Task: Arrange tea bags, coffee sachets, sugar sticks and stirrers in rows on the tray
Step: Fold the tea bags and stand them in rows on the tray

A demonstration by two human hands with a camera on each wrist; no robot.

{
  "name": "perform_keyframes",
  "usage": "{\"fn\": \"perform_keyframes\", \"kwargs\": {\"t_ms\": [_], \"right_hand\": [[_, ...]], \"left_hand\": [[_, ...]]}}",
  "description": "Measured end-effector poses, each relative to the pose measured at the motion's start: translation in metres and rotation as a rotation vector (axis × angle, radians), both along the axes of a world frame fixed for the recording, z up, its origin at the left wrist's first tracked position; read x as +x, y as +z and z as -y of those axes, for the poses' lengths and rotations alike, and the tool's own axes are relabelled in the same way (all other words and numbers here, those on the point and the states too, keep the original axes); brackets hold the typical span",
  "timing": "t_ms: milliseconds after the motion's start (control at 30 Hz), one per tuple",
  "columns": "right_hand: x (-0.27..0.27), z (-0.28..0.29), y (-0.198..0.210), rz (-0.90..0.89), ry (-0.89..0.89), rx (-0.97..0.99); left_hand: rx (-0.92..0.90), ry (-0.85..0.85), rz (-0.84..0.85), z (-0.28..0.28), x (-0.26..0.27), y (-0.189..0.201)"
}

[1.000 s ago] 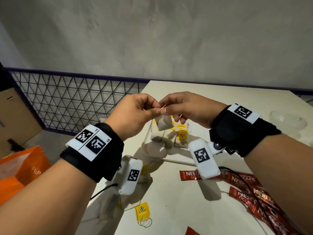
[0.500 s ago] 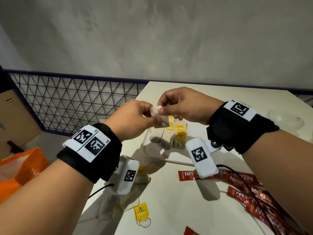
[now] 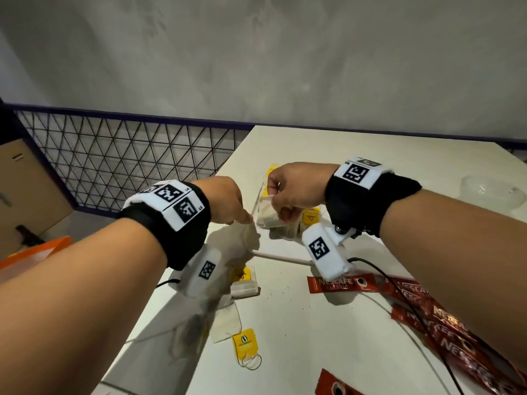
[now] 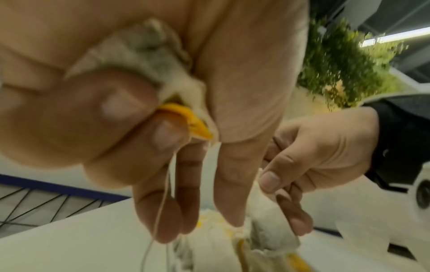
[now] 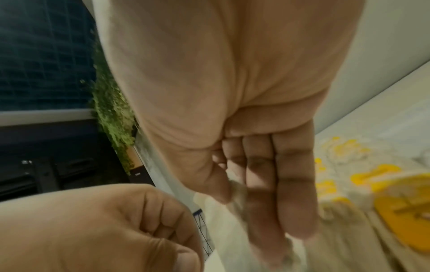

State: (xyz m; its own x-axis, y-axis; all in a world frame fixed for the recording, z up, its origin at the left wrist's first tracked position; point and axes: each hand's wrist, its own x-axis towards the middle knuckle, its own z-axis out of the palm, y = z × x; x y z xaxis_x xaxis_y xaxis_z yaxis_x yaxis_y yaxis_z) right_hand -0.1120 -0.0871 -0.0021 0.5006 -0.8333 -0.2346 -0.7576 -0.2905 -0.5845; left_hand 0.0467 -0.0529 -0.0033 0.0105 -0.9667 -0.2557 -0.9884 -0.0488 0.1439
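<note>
Head view shows the two hands lower and drawn apart compared with a second ago, when they met chest-high over a thread. The right hand (image 3: pixel 293 192) now pinches a white paper tea bag (image 3: pixel 268 213) between thumb and fingers, holding it just above the row of tea bags with yellow tags (image 3: pixel 309 216) that lies under and beyond that hand on the pale flat tray (image 3: pixel 279 256). The left hand (image 3: pixel 225 199) sits just beside it, fingers curled; the left wrist view shows it clutching a second crumpled tea bag (image 4: pixel 139 53) with its folded yellow paper tag (image 4: pixel 186 119) pressed under the thumb, thin strings trailing down past two straighter fingers.

So the knot of strings seems to be undone: each hand now has its own bag, and the right one looks ready to go down as the next in the row. The left bag would follow.

Nearer the body than the left hand, several loose tea bags (image 3: pixel 245 289) wait on the white table (image 3: pixel 313 323). Below the right forearm, red coffee sachets (image 3: pixel 336 283) lie in a loose heap, none of them seen on the tray. No sugar sticks or stirrers can be made out, so most of the arranging appears to remain.
</note>
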Motion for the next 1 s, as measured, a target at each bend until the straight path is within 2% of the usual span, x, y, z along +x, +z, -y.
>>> {"fn": "perform_keyframes", "kwargs": {"t_ms": [133, 200, 367, 567, 800, 933, 1000], "right_hand": [[0.012, 0.002, -0.010, 0.001, -0.035, 0.134], [0.015, 0.003, -0.014, -0.040, -0.040, 0.133], [0.019, 0.012, -0.017, -0.374, 0.063, -0.226], [0.021, 0.020, -0.022, -0.462, 0.082, -0.337], [0.020, 0.026, -0.027, -0.474, 0.076, -0.395], [0.004, 0.020, -0.011, -0.360, 0.020, -0.417], [-0.007, 0.017, -0.004, -0.389, 0.031, -0.408]], "left_hand": [[0.070, -0.002, 0.097, 0.005, -0.002, -0.009], [0.084, -0.010, 0.128, 0.007, -0.002, -0.014], [0.091, -0.029, 0.119, 0.009, 0.000, -0.022], [0.092, -0.046, 0.123, 0.010, -0.002, -0.024], [0.086, -0.051, 0.087, 0.013, -0.001, -0.029], [0.062, -0.053, 0.087, 0.014, 0.001, -0.030], [0.016, -0.070, 0.097, 0.014, 0.000, -0.027]]}}
